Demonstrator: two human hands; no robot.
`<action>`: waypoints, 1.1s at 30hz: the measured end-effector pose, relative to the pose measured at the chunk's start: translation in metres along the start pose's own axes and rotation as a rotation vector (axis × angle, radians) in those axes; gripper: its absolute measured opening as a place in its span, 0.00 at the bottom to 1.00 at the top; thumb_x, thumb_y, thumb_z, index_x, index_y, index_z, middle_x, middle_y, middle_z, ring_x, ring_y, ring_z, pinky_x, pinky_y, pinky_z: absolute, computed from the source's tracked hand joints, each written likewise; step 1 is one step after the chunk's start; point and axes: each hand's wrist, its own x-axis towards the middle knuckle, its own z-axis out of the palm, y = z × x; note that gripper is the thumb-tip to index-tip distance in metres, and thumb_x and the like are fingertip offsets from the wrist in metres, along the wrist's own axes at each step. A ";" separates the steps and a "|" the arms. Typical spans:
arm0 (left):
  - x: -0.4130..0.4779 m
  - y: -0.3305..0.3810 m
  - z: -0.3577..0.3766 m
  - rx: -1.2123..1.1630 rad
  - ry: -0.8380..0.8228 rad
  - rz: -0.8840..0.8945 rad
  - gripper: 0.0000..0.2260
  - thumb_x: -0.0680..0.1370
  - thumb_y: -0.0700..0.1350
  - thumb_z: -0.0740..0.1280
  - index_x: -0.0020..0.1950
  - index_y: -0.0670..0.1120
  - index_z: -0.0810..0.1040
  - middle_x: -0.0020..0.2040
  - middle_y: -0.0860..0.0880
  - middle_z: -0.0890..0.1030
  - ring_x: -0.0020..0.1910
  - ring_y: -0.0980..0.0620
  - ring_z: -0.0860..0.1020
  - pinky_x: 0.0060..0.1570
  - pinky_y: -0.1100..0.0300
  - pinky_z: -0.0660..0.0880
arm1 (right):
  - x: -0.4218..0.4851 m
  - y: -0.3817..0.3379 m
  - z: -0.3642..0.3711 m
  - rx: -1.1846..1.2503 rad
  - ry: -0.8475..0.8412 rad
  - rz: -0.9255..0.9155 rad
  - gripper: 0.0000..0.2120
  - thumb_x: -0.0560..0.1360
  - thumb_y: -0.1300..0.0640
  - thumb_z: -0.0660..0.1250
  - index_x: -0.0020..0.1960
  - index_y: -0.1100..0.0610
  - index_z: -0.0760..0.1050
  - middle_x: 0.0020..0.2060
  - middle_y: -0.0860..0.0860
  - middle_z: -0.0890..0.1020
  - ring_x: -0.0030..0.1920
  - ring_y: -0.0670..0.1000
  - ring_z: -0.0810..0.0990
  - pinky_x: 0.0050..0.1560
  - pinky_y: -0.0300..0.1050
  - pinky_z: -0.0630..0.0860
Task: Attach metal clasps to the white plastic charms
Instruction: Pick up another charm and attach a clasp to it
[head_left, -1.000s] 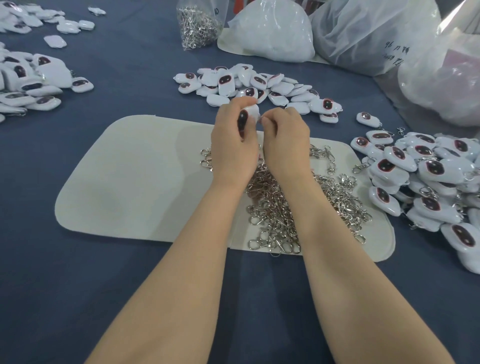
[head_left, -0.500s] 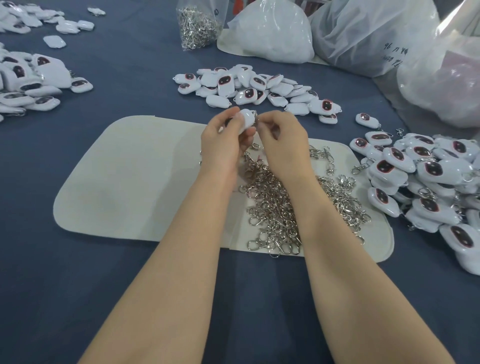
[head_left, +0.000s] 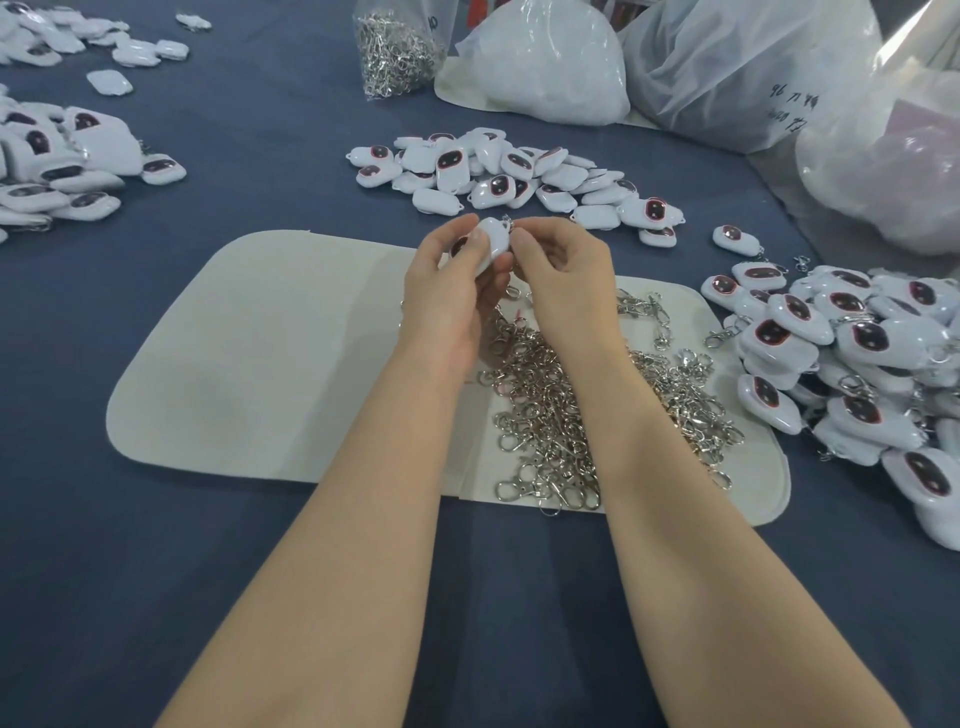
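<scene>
Left of the cream mat (head_left: 260, 364), a pile of charms (head_left: 52, 171) lies on the blue cloth (head_left: 156, 571). Over the mat's far edge, the left hand (head_left: 447, 291) holds one white charm (head_left: 491, 244), thumb and fingers curled round it. Just beside it, the right hand (head_left: 566, 270) pinches a small metal clasp (head_left: 508, 224) at the charm's top edge between thumb and forefinger, the other fingers curled in. Under both wrists, a heap of loose clasps (head_left: 571, 395) covers the mat's right half. Beyond the mat sits a second pile (head_left: 509, 176). Right of the mat lies a big pile (head_left: 857, 364), some of it with clasps on.
</scene>
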 end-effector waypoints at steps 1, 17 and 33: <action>0.000 0.000 0.000 0.047 -0.003 0.022 0.06 0.80 0.37 0.62 0.51 0.48 0.74 0.43 0.47 0.79 0.31 0.58 0.78 0.35 0.66 0.76 | 0.000 0.000 0.000 -0.014 0.018 0.001 0.05 0.77 0.61 0.65 0.46 0.52 0.76 0.38 0.45 0.81 0.44 0.45 0.81 0.51 0.40 0.78; -0.005 0.001 0.003 0.160 -0.015 0.042 0.05 0.79 0.38 0.63 0.51 0.46 0.75 0.47 0.44 0.78 0.29 0.59 0.78 0.36 0.65 0.77 | -0.001 0.000 0.002 -0.112 0.093 -0.113 0.04 0.78 0.61 0.62 0.47 0.54 0.73 0.39 0.45 0.78 0.41 0.46 0.76 0.48 0.40 0.73; -0.006 -0.011 -0.005 1.033 -0.078 0.826 0.14 0.80 0.38 0.61 0.65 0.47 0.75 0.49 0.52 0.75 0.45 0.58 0.71 0.47 0.65 0.70 | 0.012 -0.001 -0.015 -0.451 -0.160 0.038 0.07 0.80 0.56 0.58 0.52 0.56 0.74 0.41 0.49 0.78 0.46 0.52 0.77 0.43 0.39 0.66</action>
